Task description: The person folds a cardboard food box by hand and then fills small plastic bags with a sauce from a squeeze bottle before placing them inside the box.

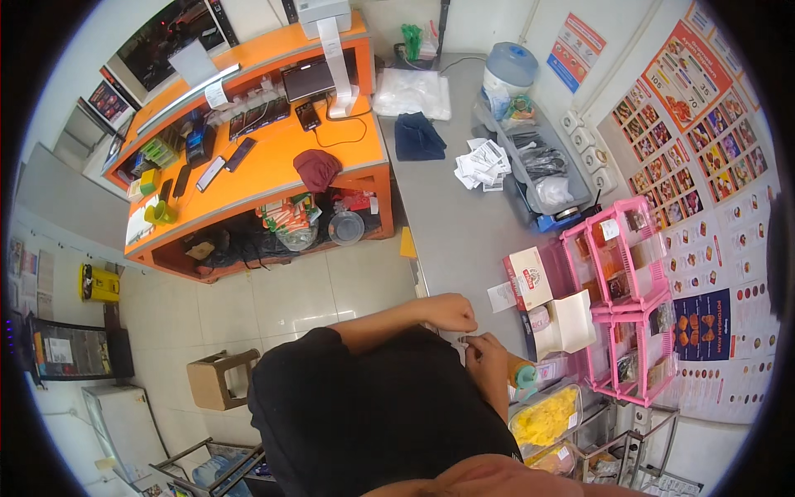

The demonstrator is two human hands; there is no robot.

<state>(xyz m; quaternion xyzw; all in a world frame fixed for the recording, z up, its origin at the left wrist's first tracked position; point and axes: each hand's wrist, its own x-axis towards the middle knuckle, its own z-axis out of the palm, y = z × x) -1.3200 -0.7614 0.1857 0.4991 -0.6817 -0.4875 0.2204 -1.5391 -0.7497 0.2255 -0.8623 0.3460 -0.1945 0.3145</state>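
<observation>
My left hand (pixel 452 312) is curled near the edge of the grey counter (pixel 444 239); what lies inside its fingers is hidden. Just below it, my right hand (pixel 487 355) has its fingertips bent around a small whitish, thin item (pixel 458 340), which is too small to name. An open printed food carton (pixel 574 320) stands right of my hands, beside a closed carton (pixel 528 278). By my right wrist is a bottle with a teal cap (pixel 525 376). A clear tub of yellow food (pixel 546 417) is near my right forearm.
Pink plastic racks (pixel 632 310) hold packets at the right. Farther up the counter are printed slips (pixel 483 164), a dark folded cloth (pixel 419 136), plastic bags (pixel 412 93) and a grey bin (pixel 546 161). An orange desk (pixel 273 158) bears phones; a brown stool (pixel 217 380) stands behind.
</observation>
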